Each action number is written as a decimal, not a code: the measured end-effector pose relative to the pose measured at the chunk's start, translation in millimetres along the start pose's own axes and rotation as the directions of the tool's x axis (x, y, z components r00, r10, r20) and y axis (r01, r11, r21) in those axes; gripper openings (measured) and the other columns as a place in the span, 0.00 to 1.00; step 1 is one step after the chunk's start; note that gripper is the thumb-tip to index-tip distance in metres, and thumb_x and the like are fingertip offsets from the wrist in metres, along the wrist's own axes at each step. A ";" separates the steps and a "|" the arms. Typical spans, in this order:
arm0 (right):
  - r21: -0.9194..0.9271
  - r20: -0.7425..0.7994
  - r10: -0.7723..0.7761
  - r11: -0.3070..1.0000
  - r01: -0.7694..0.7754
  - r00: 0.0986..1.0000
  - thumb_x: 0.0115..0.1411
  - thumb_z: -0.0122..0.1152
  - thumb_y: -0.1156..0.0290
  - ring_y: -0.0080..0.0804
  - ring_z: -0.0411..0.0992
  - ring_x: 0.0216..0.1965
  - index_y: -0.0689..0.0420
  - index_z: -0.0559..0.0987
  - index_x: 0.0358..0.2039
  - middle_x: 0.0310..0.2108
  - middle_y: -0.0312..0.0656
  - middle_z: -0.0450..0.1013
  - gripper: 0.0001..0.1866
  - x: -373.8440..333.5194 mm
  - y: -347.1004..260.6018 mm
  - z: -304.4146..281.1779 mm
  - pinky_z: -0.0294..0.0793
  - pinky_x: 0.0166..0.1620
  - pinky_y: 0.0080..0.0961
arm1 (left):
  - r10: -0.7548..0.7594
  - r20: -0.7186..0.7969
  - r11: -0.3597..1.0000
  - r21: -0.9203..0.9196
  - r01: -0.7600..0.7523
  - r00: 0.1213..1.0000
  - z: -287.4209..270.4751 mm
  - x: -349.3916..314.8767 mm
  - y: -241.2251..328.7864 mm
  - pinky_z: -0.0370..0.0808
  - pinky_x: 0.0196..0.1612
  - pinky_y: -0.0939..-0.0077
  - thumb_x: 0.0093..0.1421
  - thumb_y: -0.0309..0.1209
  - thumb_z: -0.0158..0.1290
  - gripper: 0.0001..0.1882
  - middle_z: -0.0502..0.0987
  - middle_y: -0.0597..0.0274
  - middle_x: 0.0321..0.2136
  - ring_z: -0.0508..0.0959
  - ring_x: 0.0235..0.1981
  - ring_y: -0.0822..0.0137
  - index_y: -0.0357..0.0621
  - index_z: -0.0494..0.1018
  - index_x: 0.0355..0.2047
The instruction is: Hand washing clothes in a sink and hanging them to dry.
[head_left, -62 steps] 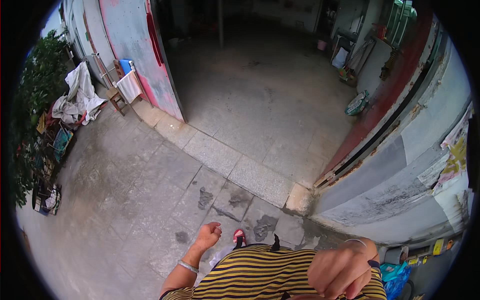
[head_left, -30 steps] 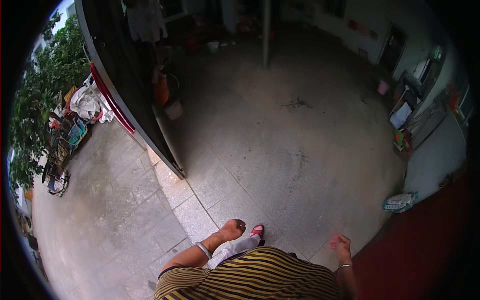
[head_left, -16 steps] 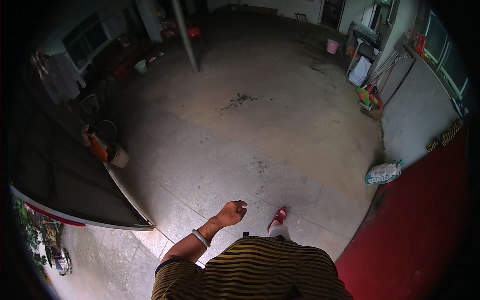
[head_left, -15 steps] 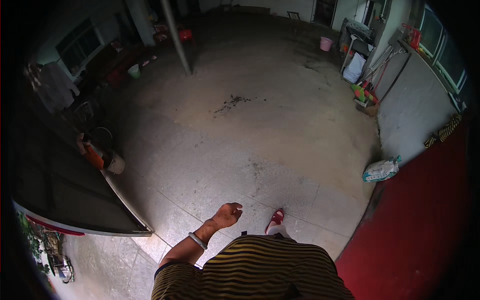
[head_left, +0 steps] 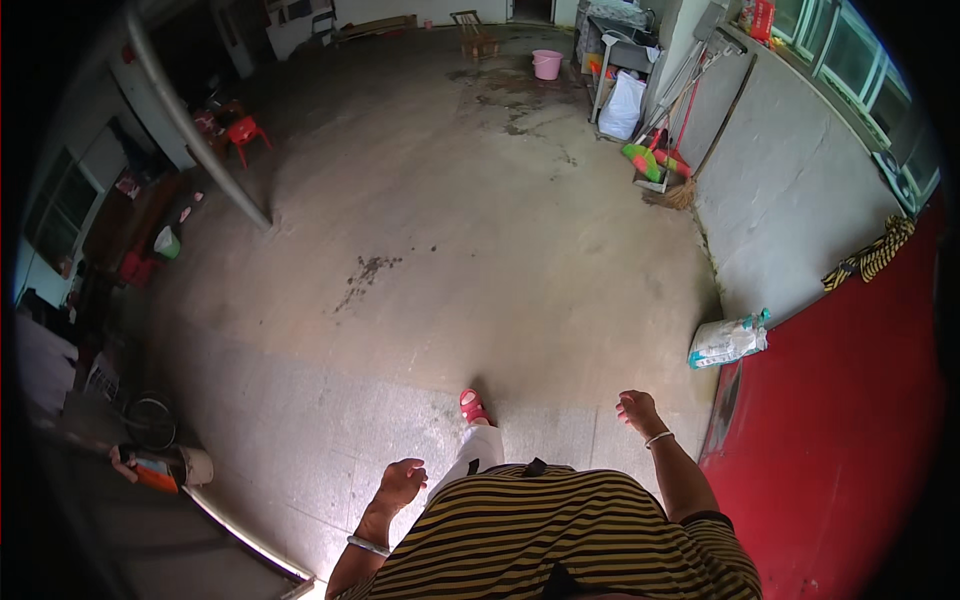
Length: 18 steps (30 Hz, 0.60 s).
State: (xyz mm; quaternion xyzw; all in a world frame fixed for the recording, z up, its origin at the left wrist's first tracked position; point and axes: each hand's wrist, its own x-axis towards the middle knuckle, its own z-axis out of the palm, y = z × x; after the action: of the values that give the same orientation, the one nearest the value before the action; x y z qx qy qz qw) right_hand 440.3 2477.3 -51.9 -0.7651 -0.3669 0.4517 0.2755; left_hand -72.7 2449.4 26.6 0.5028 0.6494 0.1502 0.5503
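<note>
My left hand point(head_left: 402, 483) hangs low in front of me, its fingers loosely curled and holding nothing that I can see. A pale bangle point(head_left: 368, 545) circles that wrist. My right hand point(head_left: 638, 412) swings out ahead on the other side, also curled, with no object showing in it. A bracelet point(head_left: 659, 438) sits on the right wrist. Neither hand touches anything. Between them, a foot in a red sandal point(head_left: 474, 406) steps forward on the floor, under a white trouser leg point(head_left: 478, 450).
A red door panel point(head_left: 830, 430) stands close on my right, with a white and teal sack point(head_left: 728, 340) beside it. Brooms point(head_left: 680, 190) lean on the right wall. A pink bucket point(head_left: 547, 65) stands farther off. A slanting pole point(head_left: 190, 120) and a bucket point(head_left: 196, 466) are left.
I have walked forward and the view has swung right. My right hand has come into view. The sandalled foot now shows left of centre, and the doorway edge has slid back at lower left.
</note>
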 end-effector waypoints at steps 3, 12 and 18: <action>-0.090 0.032 0.033 0.996 -0.030 0.999 0.59 0.47 0.69 0.31 0.75 0.25 0.64 0.72 0.45 0.28 0.44 0.75 0.16 57.3 11.4 1.4 0.73 0.23 0.25 | 0.043 0.035 0.999 0.024 -0.044 0.998 -29.3 80.8 35.9 0.75 0.31 0.74 0.56 0.27 0.47 0.16 0.78 0.50 0.27 0.79 0.26 0.65 0.33 0.70 0.44; -0.844 0.280 0.131 0.506 0.179 0.951 0.51 0.44 0.51 0.44 0.74 0.27 0.53 0.81 0.21 0.24 0.46 0.75 0.22 141.4 243.5 30.9 0.72 0.33 0.37 | 0.243 0.185 0.969 0.001 -0.247 0.952 -68.8 327.4 229.4 0.74 0.36 0.73 0.57 0.30 0.48 0.17 0.78 0.52 0.31 0.78 0.30 0.66 0.34 0.70 0.45; -0.730 0.164 0.121 0.682 0.038 0.979 0.49 0.47 0.52 0.44 0.74 0.26 0.53 0.79 0.18 0.22 0.47 0.75 0.20 269.4 272.4 46.1 0.71 0.33 0.39 | 0.223 0.200 0.957 0.144 -0.254 0.954 -61.0 476.2 308.9 0.74 0.37 0.74 0.56 0.30 0.47 0.19 0.77 0.55 0.29 0.78 0.30 0.66 0.33 0.68 0.46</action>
State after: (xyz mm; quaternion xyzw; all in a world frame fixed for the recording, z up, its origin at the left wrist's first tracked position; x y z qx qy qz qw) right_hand 571.2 2542.1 -409.1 -0.7705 -0.5244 0.3483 -0.1002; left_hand 78.1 2999.7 10.7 0.6339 0.5411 0.1138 0.5407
